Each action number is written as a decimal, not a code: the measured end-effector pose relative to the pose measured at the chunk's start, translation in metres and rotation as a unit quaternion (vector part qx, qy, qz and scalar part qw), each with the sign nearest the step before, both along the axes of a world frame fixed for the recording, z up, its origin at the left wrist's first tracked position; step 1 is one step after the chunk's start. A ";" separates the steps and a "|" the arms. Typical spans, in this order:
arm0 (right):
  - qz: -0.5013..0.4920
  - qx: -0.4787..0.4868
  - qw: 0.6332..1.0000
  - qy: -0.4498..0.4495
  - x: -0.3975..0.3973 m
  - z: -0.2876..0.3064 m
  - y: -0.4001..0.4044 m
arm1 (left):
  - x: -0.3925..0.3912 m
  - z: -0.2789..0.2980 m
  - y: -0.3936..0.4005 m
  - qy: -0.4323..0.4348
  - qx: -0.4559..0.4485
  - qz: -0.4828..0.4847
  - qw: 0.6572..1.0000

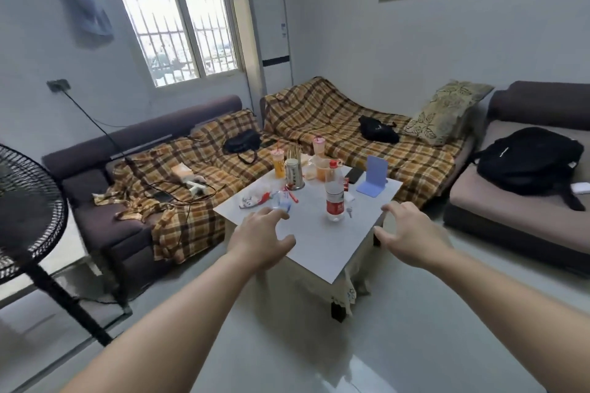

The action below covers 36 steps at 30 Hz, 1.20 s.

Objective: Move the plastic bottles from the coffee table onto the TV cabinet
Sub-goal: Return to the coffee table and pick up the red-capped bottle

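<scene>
A clear plastic bottle (pixel 334 193) with a red cap and red label stands upright near the middle of the white coffee table (pixel 316 249). A smaller clear bottle (pixel 283 201) with a blue label lies just beyond my left fingertips, partly hidden. My left hand (pixel 263 238) hovers over the table's near left part, fingers spread, holding nothing. My right hand (pixel 410 234) hangs over the table's near right corner, also spread and empty, right of the red-label bottle. The TV cabinet is out of view.
Drink cups (pixel 277 163), a metal canister (pixel 293 174), a phone (pixel 354 175), a blue stand (pixel 373 175) and wrappers crowd the table's far half. Plaid-covered sofas (pixel 198 169) wrap the table at left and behind. A standing fan (pixel 28 210) is at left, a black backpack (pixel 530 159) at right.
</scene>
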State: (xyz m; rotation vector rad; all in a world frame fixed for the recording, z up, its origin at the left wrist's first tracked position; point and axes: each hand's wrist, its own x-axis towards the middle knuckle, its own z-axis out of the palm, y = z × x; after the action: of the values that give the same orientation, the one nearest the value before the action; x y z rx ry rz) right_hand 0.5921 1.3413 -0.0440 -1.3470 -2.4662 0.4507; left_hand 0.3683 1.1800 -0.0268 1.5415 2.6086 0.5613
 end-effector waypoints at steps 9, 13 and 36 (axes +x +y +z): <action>-0.020 0.004 1.000 -0.003 -0.102 0.006 0.111 | -0.100 -0.020 0.138 -0.060 0.010 -0.035 0.998; -0.043 0.010 0.998 -0.032 -0.148 0.003 0.163 | -0.153 -0.039 0.208 -0.074 0.014 -0.058 0.995; -0.026 -0.125 0.989 -0.071 -0.323 -0.102 0.453 | -0.275 -0.213 0.511 -0.355 -0.053 0.019 0.933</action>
State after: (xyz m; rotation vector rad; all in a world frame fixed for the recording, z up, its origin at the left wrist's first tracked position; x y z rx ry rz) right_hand 0.2690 1.7939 -0.1456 -1.5858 -2.5479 0.6936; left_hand 0.0934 1.6909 -0.2399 0.9951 2.0666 0.7844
